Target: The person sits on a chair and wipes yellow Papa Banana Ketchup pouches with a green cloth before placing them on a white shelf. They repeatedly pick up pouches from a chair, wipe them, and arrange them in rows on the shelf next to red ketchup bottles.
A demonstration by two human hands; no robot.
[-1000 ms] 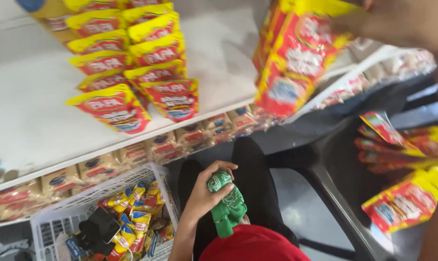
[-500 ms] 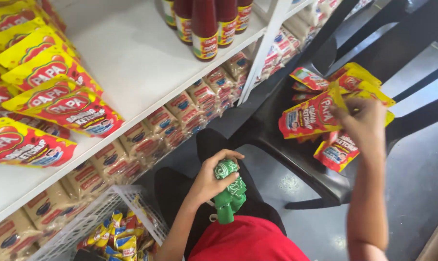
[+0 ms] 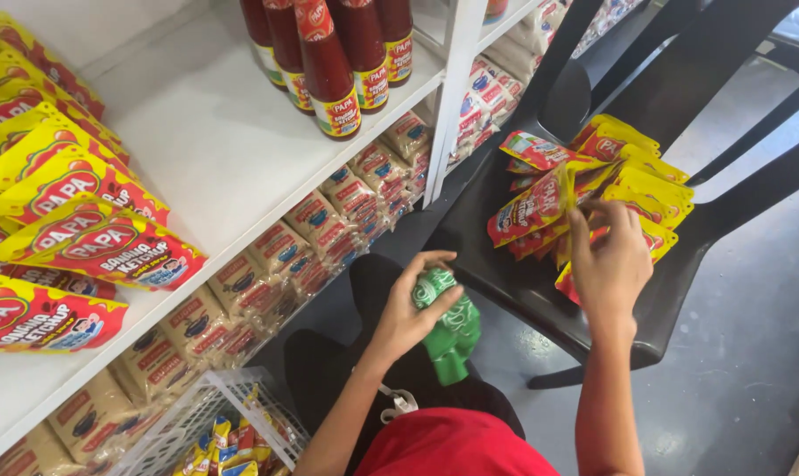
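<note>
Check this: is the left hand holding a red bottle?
No, the left hand grips a green pouch; the red bottles stand on the shelf.

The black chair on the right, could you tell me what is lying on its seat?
On the black chair lies a pile of red-and-yellow pouches. The right hand covers part of the pile, hiding the pouches beneath.
</note>
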